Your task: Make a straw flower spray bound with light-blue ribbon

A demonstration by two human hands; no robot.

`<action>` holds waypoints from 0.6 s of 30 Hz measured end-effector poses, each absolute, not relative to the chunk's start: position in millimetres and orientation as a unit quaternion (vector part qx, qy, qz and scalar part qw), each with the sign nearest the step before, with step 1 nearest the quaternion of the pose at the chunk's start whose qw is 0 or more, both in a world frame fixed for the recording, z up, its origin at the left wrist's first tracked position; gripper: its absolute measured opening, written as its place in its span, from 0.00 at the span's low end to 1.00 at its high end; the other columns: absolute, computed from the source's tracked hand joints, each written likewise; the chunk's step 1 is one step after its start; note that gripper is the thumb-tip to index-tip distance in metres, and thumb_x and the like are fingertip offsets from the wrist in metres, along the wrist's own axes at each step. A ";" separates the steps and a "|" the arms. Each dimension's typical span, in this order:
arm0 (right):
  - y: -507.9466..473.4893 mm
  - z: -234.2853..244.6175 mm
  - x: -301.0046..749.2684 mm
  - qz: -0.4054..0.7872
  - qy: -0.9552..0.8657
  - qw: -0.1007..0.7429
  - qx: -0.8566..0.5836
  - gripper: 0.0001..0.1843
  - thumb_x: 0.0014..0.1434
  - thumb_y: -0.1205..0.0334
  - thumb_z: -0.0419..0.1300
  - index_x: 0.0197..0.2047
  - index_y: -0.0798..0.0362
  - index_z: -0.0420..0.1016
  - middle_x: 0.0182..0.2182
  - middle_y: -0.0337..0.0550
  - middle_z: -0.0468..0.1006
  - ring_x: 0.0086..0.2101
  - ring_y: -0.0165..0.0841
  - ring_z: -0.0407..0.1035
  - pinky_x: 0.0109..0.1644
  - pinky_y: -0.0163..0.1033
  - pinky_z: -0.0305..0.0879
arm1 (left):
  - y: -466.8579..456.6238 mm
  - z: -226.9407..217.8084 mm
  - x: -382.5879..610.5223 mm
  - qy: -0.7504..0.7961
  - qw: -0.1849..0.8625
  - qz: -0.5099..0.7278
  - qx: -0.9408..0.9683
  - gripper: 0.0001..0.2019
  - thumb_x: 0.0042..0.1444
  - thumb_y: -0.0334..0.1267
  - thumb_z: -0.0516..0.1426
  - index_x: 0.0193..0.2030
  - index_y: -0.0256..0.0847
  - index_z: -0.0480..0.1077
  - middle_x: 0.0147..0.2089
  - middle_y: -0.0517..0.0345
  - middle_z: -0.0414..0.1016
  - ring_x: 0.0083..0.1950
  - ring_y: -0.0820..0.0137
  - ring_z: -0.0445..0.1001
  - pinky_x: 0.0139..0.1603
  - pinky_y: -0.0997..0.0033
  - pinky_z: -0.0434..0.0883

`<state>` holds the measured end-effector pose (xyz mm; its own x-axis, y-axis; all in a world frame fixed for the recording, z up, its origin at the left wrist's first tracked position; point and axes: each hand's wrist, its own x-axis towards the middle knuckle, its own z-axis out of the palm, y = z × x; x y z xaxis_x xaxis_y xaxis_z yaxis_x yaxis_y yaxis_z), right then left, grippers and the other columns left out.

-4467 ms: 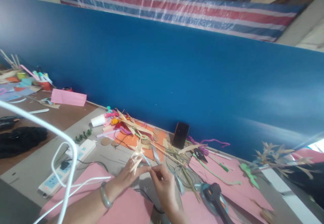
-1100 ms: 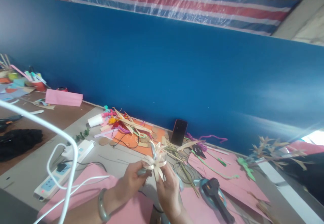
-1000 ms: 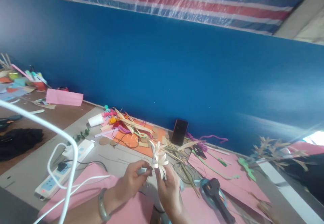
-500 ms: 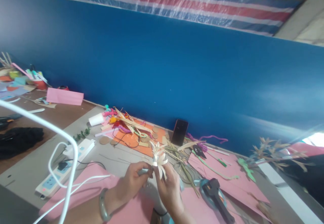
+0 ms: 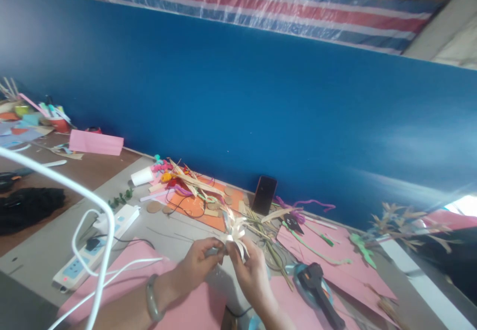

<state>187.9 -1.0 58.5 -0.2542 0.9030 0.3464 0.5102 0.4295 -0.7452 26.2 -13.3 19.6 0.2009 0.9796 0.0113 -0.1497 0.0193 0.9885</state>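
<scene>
A pale flower [image 5: 235, 225] made of curled, straw-like strips stands up between my two hands. My right hand [image 5: 250, 265] is closed round its lower part, thumb and fingers pinched at the petals' base. Close against it on the left, my left hand [image 5: 201, 260] has thumb and forefinger pinched together beside the flower's base. What lies between those left fingertips is too small and hidden to make out. A jade-like bangle [image 5: 152, 297] circles my left wrist.
A black glue gun [image 5: 316, 288] lies right of my hands on pink paper [image 5: 372, 275]. Behind are a phone [image 5: 264, 194], dry stalks [image 5: 274, 250] and scraps on orange paper [image 5: 190, 203]. A power strip [image 5: 84, 265] and a white cable [image 5: 100, 201] are on the left.
My right thumb has shifted up over the flower's base, and the flower has turned slightly. My left hand stays pinched in nearly the same place.
</scene>
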 end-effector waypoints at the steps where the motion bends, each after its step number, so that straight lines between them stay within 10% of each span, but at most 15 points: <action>1: -1.0 58.5 188.0 0.251 -0.752 0.388 -0.470 0.15 0.66 0.55 0.54 0.31 0.52 0.72 0.24 0.38 0.74 0.26 0.31 0.68 0.32 0.33 0.61 | -13.3 18.6 26.6 0.409 0.584 0.482 0.509 0.15 0.56 0.48 0.60 0.34 0.36 0.74 0.27 0.60 0.67 0.25 0.75 0.61 0.27 0.75 0.60; 18: -3.5 56.1 175.2 0.217 -0.725 0.442 -0.481 0.16 0.63 0.56 0.56 0.26 0.53 0.72 0.20 0.36 0.71 0.22 0.29 0.64 0.27 0.32 0.60 | -8.3 16.0 22.5 0.431 0.560 0.488 0.512 0.15 0.56 0.49 0.59 0.32 0.37 0.74 0.24 0.61 0.68 0.24 0.74 0.62 0.26 0.75 0.61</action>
<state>175.2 -3.5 56.1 -0.1467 0.8894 0.4330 0.5054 0.4437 -0.7401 22.5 -8.3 16.0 0.1532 0.9880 0.0173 -0.1055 -0.0010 0.9944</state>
